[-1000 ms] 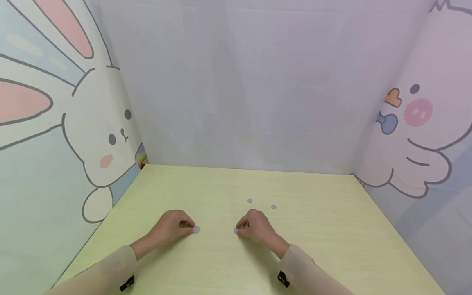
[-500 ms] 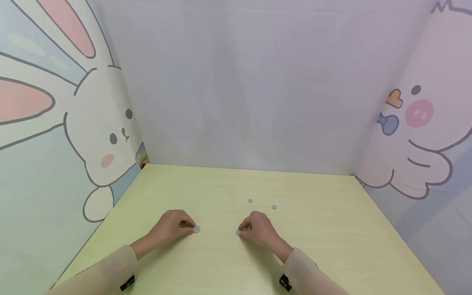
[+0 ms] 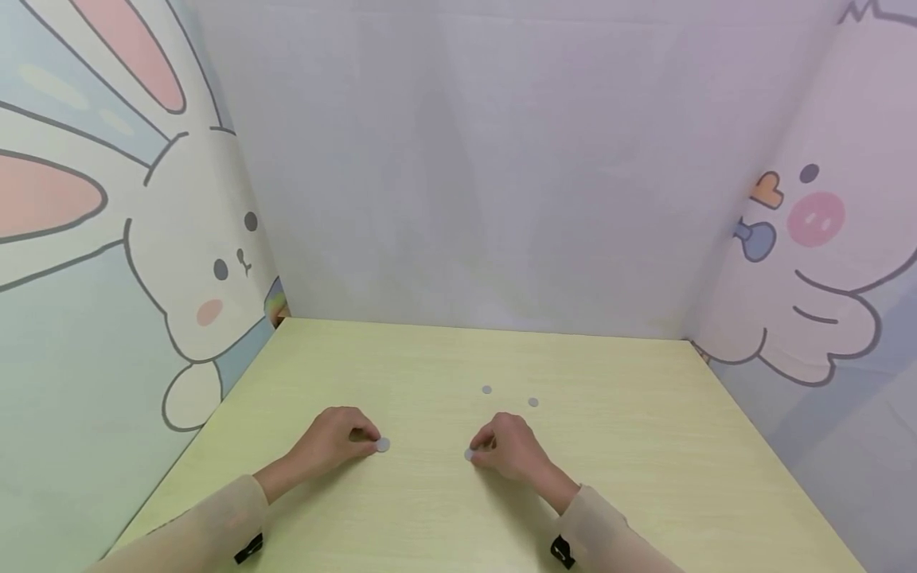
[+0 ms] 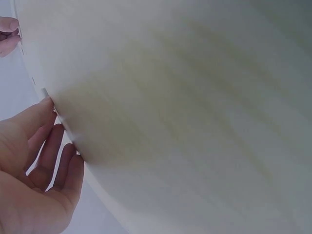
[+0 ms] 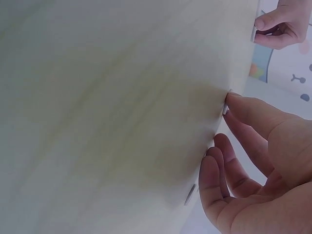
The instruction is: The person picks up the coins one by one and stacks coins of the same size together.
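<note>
Both hands rest on a pale yellow-green table. My left hand lies with loosely bent fingers, a fingertip touching the edge of a small grey disc. In the left wrist view that fingertip meets the disc. My right hand presses a fingertip on a second grey disc, which is partly covered. The right wrist view shows the right hand's fingers fairly straight, one tip on the disc.
Two more grey discs lie farther back, one beside the other. Cartoon panels wall the table in: a rabbit on the left, a pink-cheeked figure on the right, and a plain panel behind.
My right hand has slid a little to the right and nearer, taking its disc along. The left hand and its disc have stayed put.
</note>
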Motion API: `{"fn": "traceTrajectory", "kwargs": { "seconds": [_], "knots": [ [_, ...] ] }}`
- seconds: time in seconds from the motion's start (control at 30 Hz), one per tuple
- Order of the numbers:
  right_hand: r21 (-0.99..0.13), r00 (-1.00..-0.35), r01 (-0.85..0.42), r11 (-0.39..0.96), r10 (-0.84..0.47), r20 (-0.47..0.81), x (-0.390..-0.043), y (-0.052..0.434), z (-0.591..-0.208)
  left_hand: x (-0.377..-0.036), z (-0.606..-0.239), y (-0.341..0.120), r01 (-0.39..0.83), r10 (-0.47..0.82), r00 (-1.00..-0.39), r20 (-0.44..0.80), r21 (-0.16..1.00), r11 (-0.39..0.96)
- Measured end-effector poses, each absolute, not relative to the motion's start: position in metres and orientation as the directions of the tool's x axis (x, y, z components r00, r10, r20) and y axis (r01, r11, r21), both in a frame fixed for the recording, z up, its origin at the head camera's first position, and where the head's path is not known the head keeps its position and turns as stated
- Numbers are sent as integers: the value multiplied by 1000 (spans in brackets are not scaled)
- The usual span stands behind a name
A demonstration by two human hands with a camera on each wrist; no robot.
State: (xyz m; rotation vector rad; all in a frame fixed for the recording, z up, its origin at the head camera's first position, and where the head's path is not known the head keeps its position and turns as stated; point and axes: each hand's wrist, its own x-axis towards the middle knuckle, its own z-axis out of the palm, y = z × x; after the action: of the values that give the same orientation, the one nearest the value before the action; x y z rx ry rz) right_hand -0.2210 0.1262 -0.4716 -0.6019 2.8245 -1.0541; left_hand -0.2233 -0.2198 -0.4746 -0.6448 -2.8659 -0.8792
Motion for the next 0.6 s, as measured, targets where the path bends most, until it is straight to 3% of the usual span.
{"fn": "traceTrajectory", "kwargs": {
  "seconds": [0.6],
  "knots": [
    [-624,-919,-350,699,-386,83,-216,148,-468,-224,-475,-220,416,373,-908,191,519,746]
  ]
}}
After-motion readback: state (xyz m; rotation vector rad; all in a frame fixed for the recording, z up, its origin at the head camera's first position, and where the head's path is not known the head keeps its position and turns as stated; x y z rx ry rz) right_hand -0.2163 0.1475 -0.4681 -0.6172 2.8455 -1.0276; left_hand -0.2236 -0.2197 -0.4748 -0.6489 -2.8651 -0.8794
